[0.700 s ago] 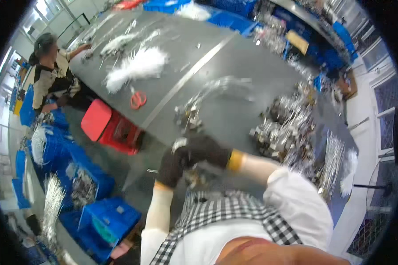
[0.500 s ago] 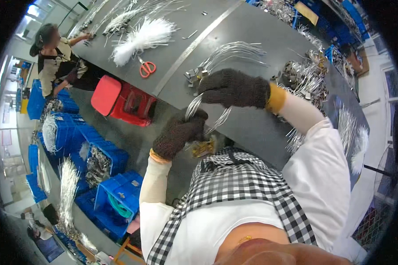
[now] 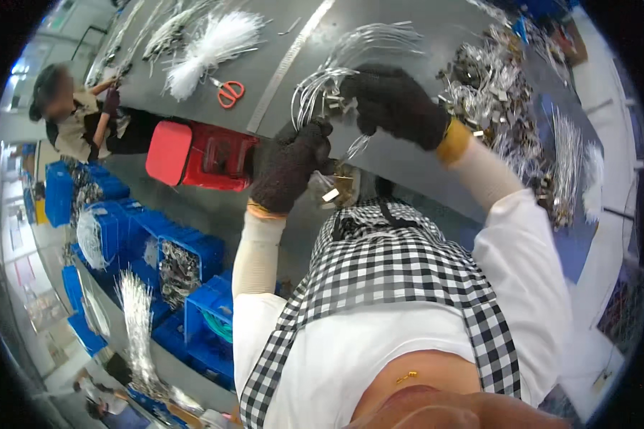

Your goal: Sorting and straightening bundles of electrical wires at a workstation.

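My left hand (image 3: 290, 166), in a dark knitted glove, is closed around a bundle of silvery wires (image 3: 306, 93). The bundle arches up and over from it to my right hand (image 3: 395, 106), gloved alike, whose fingers are bent and pinched on the wires. A short wire end (image 3: 358, 146) hangs below the right hand. Small metal clips (image 3: 330, 194) dangle beneath the left hand, in front of the checked apron. More metal pieces (image 3: 336, 104) show between the hands. Beyond them, loose wires (image 3: 379, 36) fan out over the grey table (image 3: 279, 68). Fingertips are partly hidden.
Orange-handled scissors (image 3: 229, 94) and a white strand bundle (image 3: 218, 50) lie at the left. A heap of wired metal parts (image 3: 490, 93) covers the table's right side. A red stool (image 3: 200, 154) and blue crates (image 3: 193, 250) stand left. Another person (image 3: 71, 114) works at the far left.
Both hands have moved farther over the table, and the wire loop now arches higher above my left hand. The view has shifted slightly. The other person's arms have moved.
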A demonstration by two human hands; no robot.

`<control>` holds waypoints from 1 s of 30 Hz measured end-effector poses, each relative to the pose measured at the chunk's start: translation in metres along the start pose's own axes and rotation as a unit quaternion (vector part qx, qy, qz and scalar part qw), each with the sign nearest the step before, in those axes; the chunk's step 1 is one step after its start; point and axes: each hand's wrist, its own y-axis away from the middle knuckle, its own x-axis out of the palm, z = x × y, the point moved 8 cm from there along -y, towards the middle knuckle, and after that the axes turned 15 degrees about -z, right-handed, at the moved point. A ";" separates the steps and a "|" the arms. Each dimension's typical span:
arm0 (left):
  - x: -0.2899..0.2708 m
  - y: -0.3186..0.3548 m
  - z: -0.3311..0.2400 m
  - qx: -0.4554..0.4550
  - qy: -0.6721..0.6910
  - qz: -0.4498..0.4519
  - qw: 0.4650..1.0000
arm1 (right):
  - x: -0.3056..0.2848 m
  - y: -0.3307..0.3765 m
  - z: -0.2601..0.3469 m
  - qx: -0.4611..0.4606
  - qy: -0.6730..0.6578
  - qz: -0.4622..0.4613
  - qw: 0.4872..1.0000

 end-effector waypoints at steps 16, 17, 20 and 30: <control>0.069 -0.085 0.017 -0.078 0.251 -0.108 0.959 | -0.073 -0.022 -0.065 0.281 -0.004 -0.142 0.949; 0.069 -0.094 0.014 -0.060 0.170 -0.087 0.980 | -0.078 -0.023 -0.078 0.278 0.033 -0.095 0.955; 0.081 -0.117 0.010 -0.184 0.140 0.002 0.973 | -0.088 -0.004 -0.127 0.436 -0.033 -0.027 0.899; 0.106 -0.177 0.081 -0.290 0.295 -0.040 0.909 | -0.043 0.008 -0.154 0.275 0.039 -0.193 0.941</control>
